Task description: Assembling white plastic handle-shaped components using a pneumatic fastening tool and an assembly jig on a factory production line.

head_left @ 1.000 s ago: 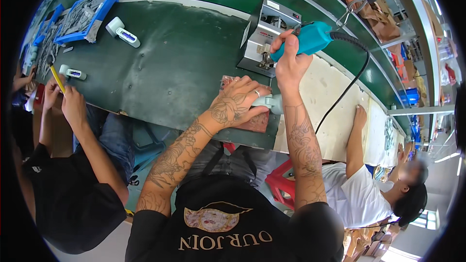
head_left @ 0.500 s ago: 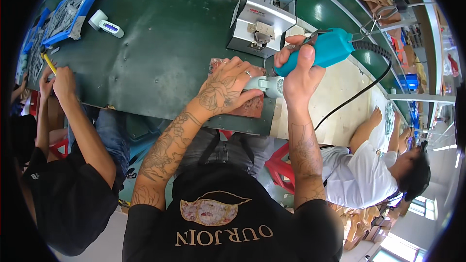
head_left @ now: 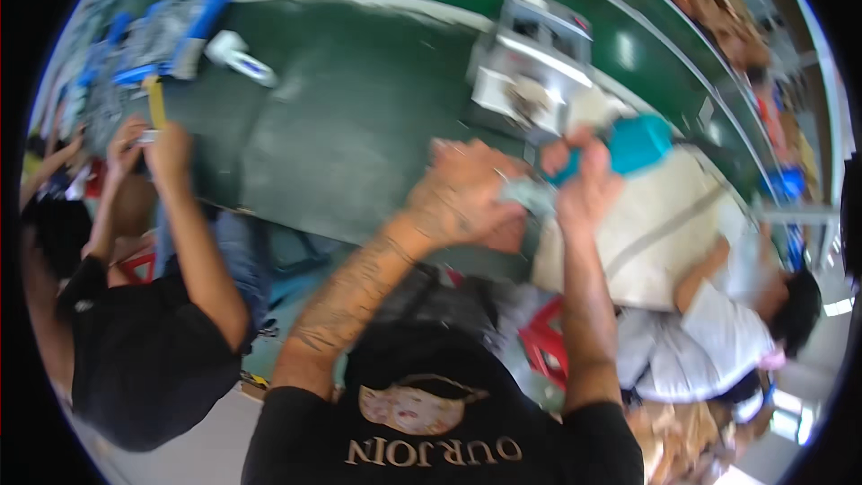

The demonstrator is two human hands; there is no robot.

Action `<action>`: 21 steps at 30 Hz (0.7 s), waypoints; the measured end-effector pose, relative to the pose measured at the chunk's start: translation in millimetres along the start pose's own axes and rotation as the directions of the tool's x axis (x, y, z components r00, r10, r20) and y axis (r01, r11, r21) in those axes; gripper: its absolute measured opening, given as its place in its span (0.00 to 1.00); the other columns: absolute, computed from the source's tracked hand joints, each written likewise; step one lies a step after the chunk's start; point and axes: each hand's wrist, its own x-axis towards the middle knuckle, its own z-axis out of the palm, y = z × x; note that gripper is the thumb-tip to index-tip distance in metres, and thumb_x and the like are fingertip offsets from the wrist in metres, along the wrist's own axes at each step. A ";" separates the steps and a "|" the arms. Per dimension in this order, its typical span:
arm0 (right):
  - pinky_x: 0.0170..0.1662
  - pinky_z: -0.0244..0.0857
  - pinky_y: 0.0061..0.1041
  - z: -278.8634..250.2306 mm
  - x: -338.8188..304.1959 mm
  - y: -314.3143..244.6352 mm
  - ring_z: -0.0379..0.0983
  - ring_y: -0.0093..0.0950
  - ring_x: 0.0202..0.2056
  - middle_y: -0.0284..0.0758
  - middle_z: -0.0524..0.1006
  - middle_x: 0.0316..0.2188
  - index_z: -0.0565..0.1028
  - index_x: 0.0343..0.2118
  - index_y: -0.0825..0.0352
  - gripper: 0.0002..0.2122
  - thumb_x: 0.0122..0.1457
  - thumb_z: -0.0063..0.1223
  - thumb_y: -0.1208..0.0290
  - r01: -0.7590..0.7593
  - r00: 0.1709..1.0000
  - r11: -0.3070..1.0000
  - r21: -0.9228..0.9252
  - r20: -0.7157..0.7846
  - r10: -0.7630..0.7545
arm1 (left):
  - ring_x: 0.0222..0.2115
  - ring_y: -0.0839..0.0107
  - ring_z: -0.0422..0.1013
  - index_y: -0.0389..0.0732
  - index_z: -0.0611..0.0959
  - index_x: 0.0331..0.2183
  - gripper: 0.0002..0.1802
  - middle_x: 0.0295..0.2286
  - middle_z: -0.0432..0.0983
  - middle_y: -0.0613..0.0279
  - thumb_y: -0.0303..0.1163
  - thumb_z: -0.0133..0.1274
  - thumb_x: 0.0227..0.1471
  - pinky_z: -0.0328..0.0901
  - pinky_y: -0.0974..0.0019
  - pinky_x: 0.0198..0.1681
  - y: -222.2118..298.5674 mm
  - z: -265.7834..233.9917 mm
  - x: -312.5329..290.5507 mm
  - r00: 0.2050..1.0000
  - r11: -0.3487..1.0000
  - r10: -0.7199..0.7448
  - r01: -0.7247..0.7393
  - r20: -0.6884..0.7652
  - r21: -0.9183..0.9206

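My left hand (head_left: 467, 193) closes round a pale mint device (head_left: 530, 196) and holds it low over the bench. Half a second ago a round grille showed at its right end; now blur smears it. My right hand (head_left: 585, 181) grips a teal electric screwdriver (head_left: 641, 144), whose body slants up to the right with a dark cord behind. Its tip points left, close to the mint device; blur hides whether they touch. Below my left hand shows part of a reddish-brown pad (head_left: 510, 235).
Behind my hands stands a silver box-shaped machine (head_left: 530, 63). A white device (head_left: 241, 58) lies on the green bench (head_left: 359, 99), near blue trays (head_left: 171, 31) of grey parts. At left a co-worker holds a yellow tool (head_left: 156, 101); another person (head_left: 691, 341) sits at right.
The whole view has shifted, so the bench and machine sit lower and further right, with strong blur. Both hands keep their holds. The co-worker at left now has a small pale piece in hand.
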 end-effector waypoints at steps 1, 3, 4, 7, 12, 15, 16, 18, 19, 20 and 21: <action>0.29 0.63 0.23 -11.0 -4.5 7.6 0.69 0.23 0.25 0.31 0.73 0.23 0.74 0.34 0.69 0.18 0.66 0.52 0.54 -0.005 1.000 0.997 0.080 -0.006 0.005 | 0.44 0.55 0.71 0.44 0.82 0.44 0.24 0.42 0.78 0.57 0.44 0.65 0.45 0.64 0.51 0.50 5.6 0.8 2.5 1.000 1.000 -0.004 0.004 0.013 0.014; 0.29 0.63 0.23 -18.9 -10.5 3.0 0.67 0.23 0.24 0.31 0.71 0.24 0.71 0.34 0.68 0.19 0.64 0.54 0.52 -0.017 0.999 0.989 0.147 0.040 0.011 | 0.44 0.56 0.69 0.42 0.79 0.45 0.25 0.41 0.76 0.57 0.45 0.63 0.48 0.63 0.53 0.49 8.7 11.9 1.1 0.998 1.000 0.008 -0.007 0.057 -0.002; 0.26 0.60 0.25 -7.7 -13.5 -7.9 0.65 0.24 0.23 0.32 0.66 0.21 0.68 0.34 0.69 0.20 0.65 0.53 0.52 0.007 1.000 0.999 0.050 -0.002 -0.007 | 0.44 0.57 0.68 0.42 0.78 0.46 0.25 0.41 0.74 0.57 0.46 0.62 0.49 0.63 0.54 0.49 9.1 13.8 -2.8 0.999 0.999 0.003 -0.005 0.054 0.033; 0.25 0.60 0.24 -4.2 -12.2 -8.7 0.64 0.24 0.21 0.33 0.66 0.20 0.65 0.33 0.68 0.20 0.66 0.51 0.52 0.033 0.999 0.997 0.072 0.028 -0.035 | 0.46 0.58 0.65 0.42 0.77 0.46 0.25 0.41 0.72 0.57 0.48 0.58 0.53 0.61 0.56 0.50 12.4 20.1 -9.7 1.000 0.997 -0.004 0.001 0.031 0.076; 0.26 0.63 0.24 -3.1 -11.2 -16.0 0.66 0.24 0.21 0.33 0.69 0.20 0.68 0.35 0.69 0.22 0.64 0.55 0.50 -0.001 1.000 0.996 0.093 0.010 0.000 | 0.46 0.57 0.66 0.41 0.78 0.46 0.24 0.41 0.72 0.57 0.47 0.58 0.53 0.61 0.55 0.50 11.7 24.1 -9.1 1.000 0.998 0.019 -0.020 0.011 0.059; 0.28 0.64 0.23 -14.2 -1.2 -15.2 0.69 0.22 0.24 0.31 0.72 0.23 0.72 0.39 0.69 0.20 0.64 0.56 0.52 -0.069 0.997 0.995 0.079 -0.027 0.071 | 0.43 0.56 0.68 0.41 0.80 0.43 0.22 0.39 0.73 0.57 0.46 0.59 0.51 0.63 0.53 0.48 6.4 22.8 -3.3 0.994 0.996 0.086 -0.086 -0.068 -0.007; 0.29 0.65 0.24 -8.8 5.0 -17.6 0.67 0.23 0.24 0.31 0.69 0.22 0.72 0.38 0.68 0.21 0.65 0.53 0.49 -0.065 0.994 0.997 -0.046 -0.087 0.061 | 0.42 0.55 0.69 0.44 0.83 0.42 0.20 0.37 0.75 0.57 0.45 0.59 0.50 0.64 0.51 0.46 16.4 -0.4 8.1 0.989 0.997 -0.076 0.074 0.129 0.020; 0.27 0.64 0.23 23.4 25.2 -24.0 0.71 0.21 0.23 0.29 0.74 0.21 0.77 0.40 0.68 0.17 0.67 0.52 0.55 0.019 0.995 1.000 -0.009 -0.098 -0.020 | 0.42 0.56 0.70 0.47 0.83 0.44 0.18 0.38 0.76 0.58 0.44 0.57 0.52 0.64 0.51 0.46 -2.9 2.7 -5.8 0.994 0.999 0.044 -0.042 -0.102 0.020; 0.26 0.63 0.22 33.7 34.1 -22.9 0.71 0.21 0.23 0.29 0.74 0.21 0.76 0.40 0.68 0.16 0.68 0.51 0.56 0.074 0.996 0.997 0.018 -0.057 -0.073 | 0.43 0.56 0.70 0.48 0.83 0.45 0.18 0.38 0.76 0.58 0.43 0.56 0.53 0.64 0.51 0.46 -4.8 -2.6 -6.3 0.998 0.999 0.014 -0.011 -0.062 0.049; 0.26 0.63 0.22 41.5 42.1 -31.3 0.71 0.20 0.24 0.29 0.74 0.21 0.76 0.40 0.69 0.15 0.68 0.52 0.58 0.118 0.993 0.992 0.042 -0.014 -0.118 | 0.43 0.55 0.70 0.48 0.83 0.46 0.18 0.39 0.76 0.58 0.41 0.56 0.54 0.64 0.51 0.47 -4.7 -2.1 -4.5 0.999 1.000 -0.014 0.015 -0.044 0.018; 0.27 0.63 0.21 48.6 46.7 -35.1 0.71 0.20 0.24 0.29 0.74 0.21 0.75 0.40 0.70 0.15 0.68 0.52 0.60 0.111 0.993 0.993 0.036 -0.032 -0.110 | 0.43 0.54 0.71 0.48 0.82 0.48 0.18 0.40 0.76 0.58 0.40 0.56 0.55 0.63 0.51 0.47 -5.6 0.5 -4.8 0.998 0.999 -0.051 0.052 -0.026 0.005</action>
